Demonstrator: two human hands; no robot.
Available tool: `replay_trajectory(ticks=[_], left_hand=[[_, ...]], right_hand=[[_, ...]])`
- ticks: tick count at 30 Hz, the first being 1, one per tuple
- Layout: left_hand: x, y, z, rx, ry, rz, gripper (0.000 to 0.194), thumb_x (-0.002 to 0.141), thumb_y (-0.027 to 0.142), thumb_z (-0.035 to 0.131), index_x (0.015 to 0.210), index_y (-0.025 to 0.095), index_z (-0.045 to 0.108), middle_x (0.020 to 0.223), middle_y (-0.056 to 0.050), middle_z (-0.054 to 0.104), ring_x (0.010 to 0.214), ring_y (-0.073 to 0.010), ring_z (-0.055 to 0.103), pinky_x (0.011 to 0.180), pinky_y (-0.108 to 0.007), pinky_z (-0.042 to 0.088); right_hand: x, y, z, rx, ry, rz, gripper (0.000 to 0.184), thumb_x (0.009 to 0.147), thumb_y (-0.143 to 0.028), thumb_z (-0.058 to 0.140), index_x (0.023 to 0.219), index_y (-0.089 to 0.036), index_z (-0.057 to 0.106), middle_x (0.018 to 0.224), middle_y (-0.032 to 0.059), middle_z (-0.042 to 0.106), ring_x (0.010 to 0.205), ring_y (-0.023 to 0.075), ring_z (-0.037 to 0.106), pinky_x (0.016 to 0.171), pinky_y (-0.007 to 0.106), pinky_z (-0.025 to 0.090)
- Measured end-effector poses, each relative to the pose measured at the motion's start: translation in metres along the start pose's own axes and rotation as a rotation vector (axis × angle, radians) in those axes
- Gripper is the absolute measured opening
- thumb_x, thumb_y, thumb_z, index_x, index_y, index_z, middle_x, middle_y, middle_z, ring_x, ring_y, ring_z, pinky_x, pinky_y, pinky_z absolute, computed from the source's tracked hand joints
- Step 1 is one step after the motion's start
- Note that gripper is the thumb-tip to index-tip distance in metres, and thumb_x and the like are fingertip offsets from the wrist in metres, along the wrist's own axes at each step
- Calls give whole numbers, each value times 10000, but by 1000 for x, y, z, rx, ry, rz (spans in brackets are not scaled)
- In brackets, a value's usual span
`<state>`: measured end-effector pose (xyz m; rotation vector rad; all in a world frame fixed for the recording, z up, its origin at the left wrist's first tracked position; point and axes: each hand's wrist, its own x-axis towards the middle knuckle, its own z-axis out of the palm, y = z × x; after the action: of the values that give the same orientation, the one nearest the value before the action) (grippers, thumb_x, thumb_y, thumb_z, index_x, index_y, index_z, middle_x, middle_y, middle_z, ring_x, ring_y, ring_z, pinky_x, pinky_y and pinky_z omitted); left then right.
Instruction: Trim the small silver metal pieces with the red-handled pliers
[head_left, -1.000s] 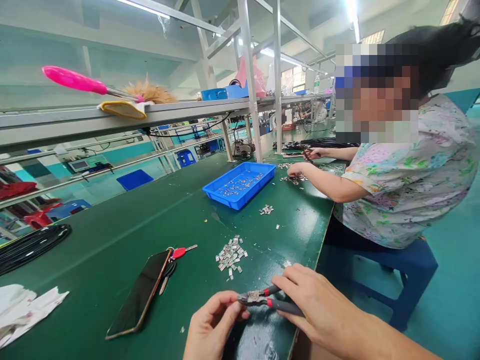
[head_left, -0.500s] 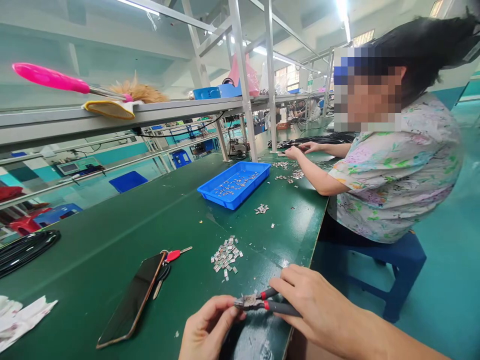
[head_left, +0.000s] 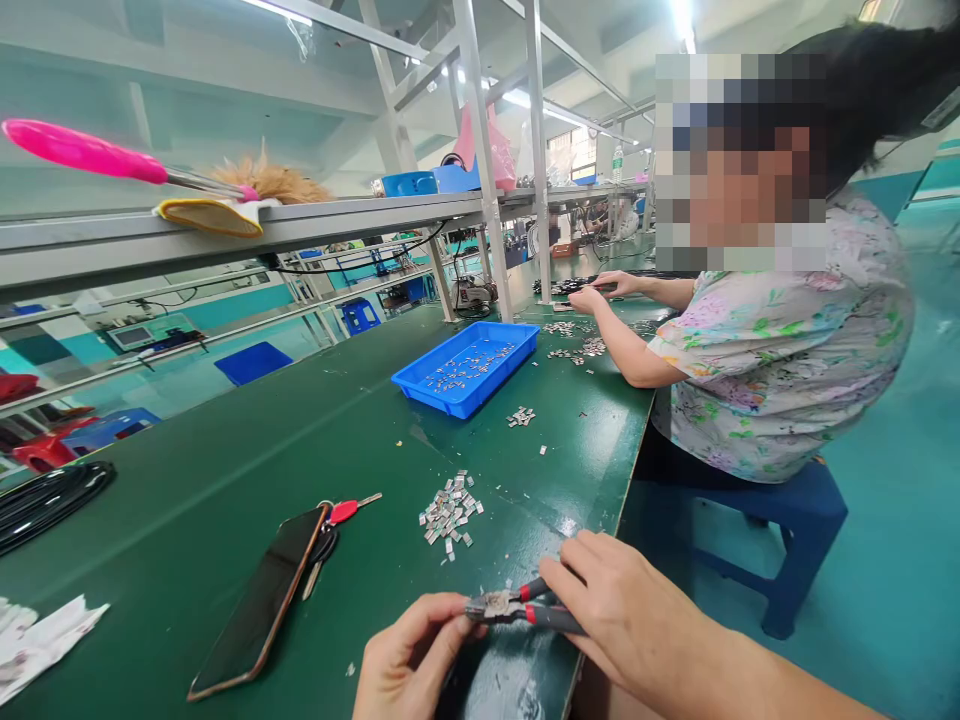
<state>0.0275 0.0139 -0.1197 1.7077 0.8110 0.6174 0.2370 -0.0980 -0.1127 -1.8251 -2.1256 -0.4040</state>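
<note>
My right hand (head_left: 622, 620) is wrapped round the red-and-grey handles of a small pair of pliers (head_left: 517, 607) at the near edge of the green table (head_left: 225, 470). The plier jaws point left and meet the fingertips of my left hand (head_left: 409, 660), which pinches something tiny that I cannot make out. A heap of small silvery metal pieces (head_left: 450, 512) lies just beyond both hands.
A phone (head_left: 259, 600) and red-headed keys (head_left: 341, 515) lie left of the heap, crumpled paper (head_left: 41, 640) further left. A blue tray (head_left: 466, 367) holds more pieces. A co-worker (head_left: 780, 340) sits on a blue stool at right. Black cables (head_left: 49, 495) lie at far left.
The view has drifted a little to the right and down. My hands stay together on the pliers, shifted slightly left. The co-worker's hands moved farther along the table.
</note>
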Motion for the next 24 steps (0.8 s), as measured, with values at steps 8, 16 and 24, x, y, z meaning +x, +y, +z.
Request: replay_trajectory(ticks=[8, 16, 24], left_hand=[[1, -1, 0, 31, -1, -4, 234, 775, 426, 641, 816, 206, 708, 756, -29, 686, 726, -147, 639, 676, -141, 485], [2, -7, 1, 50, -4, -28, 254, 779, 440, 633, 835, 201, 694, 776, -30, 687, 746, -152, 642, 696, -146, 482], [4, -5, 1, -68, 72, -119, 300, 743, 468, 666, 836, 183, 669, 757, -31, 682, 757, -162, 634, 714, -167, 486]], right_hand=[[0, -2, 11, -116, 66, -10, 197, 719, -178, 633, 837, -220, 480, 751, -8, 531, 641, 179, 466, 579, 327, 303], [0, 1, 27, -135, 52, -26, 117, 800, -174, 564, 796, -213, 454, 712, 7, 521, 613, 167, 471, 544, 312, 271], [16, 3, 36, -6, -130, 22, 50, 825, -163, 510, 852, -204, 503, 783, 39, 583, 675, 209, 538, 537, 306, 266]])
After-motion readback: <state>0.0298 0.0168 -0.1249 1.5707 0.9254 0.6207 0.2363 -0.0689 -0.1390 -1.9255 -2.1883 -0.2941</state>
